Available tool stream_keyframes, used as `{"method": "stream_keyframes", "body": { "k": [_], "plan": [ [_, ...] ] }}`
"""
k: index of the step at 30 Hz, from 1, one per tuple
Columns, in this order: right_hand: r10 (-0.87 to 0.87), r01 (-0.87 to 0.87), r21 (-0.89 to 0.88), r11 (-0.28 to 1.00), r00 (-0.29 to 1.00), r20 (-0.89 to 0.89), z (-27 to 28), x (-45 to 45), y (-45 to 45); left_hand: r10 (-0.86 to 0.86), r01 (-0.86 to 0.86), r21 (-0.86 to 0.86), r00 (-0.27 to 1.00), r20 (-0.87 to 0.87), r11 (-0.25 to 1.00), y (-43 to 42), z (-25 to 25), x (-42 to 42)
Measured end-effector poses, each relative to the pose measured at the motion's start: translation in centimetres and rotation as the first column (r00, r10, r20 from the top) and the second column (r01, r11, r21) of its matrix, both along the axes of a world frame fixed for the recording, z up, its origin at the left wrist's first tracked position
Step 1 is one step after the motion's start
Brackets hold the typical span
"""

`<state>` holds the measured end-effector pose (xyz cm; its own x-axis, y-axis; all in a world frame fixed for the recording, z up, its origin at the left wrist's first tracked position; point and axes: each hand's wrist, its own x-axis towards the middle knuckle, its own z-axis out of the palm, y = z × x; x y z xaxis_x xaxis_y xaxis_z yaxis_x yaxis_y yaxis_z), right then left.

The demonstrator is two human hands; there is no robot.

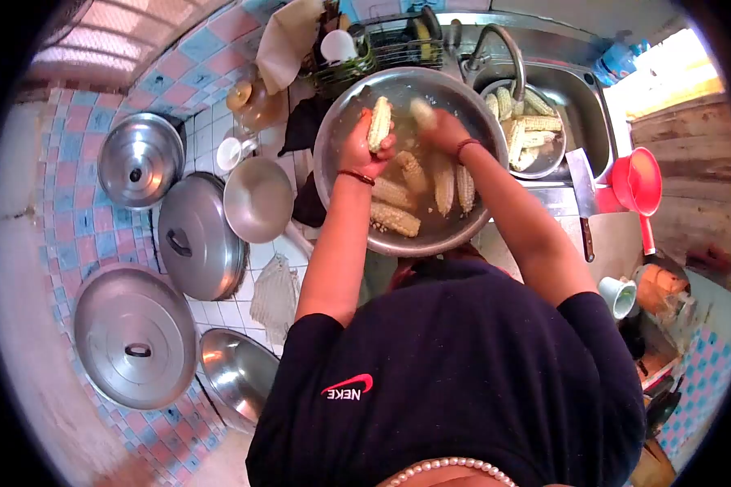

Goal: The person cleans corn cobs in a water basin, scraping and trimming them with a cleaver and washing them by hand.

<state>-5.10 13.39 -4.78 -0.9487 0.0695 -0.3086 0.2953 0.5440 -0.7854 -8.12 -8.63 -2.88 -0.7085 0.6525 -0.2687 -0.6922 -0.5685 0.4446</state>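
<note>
My left hand [367, 148] is wrapped round a pale corn cob [379, 122], held upright above the water in a large metal basin [330, 191]. To its right, my right hand [447, 134] is closed on another piece of corn [422, 114], smeared by motion. Cloudy water fills the basin, with loose kernels floating in it. Several more cobs, such as one corn cob [395, 219] near the front, lie in the water below my hands.
Right of the basin, a bowl [544, 170] of several cobs sits in the steel sink [597, 122] under a faucet [518, 61]. A knife [581, 183] and red dipper [638, 180] lie nearby. Pot lids [130, 325], a pot [258, 199] and a dish rack [382, 61] stand left and behind.
</note>
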Motion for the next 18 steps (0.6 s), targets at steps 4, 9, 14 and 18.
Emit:
{"method": "stream_keyframes", "body": {
  "k": [4,9,14,18],
  "plan": [
    [-0.157,0.214,-0.804,0.555,0.976,0.151,4.2,2.0,0.5,0.058,-0.055,-0.071,0.997,0.040,0.996,-0.2,0.7,0.4],
    [-0.128,0.259,-0.890,0.376,0.966,0.227,10.7,4.4,-0.9,0.186,-0.169,-0.256,0.982,0.044,0.952,2.9,3.6,1.0],
    [-0.009,-0.086,-0.732,0.676,0.992,-0.125,12.5,5.5,-3.1,0.172,-0.478,-0.309,0.727,-0.665,0.823,6.6,2.0,2.0],
    [-0.085,-0.054,-0.921,0.385,0.992,-0.094,13.5,6.6,-1.2,-0.049,-0.428,-0.557,0.761,-0.647,0.712,4.6,4.1,1.1]
  ]
}}
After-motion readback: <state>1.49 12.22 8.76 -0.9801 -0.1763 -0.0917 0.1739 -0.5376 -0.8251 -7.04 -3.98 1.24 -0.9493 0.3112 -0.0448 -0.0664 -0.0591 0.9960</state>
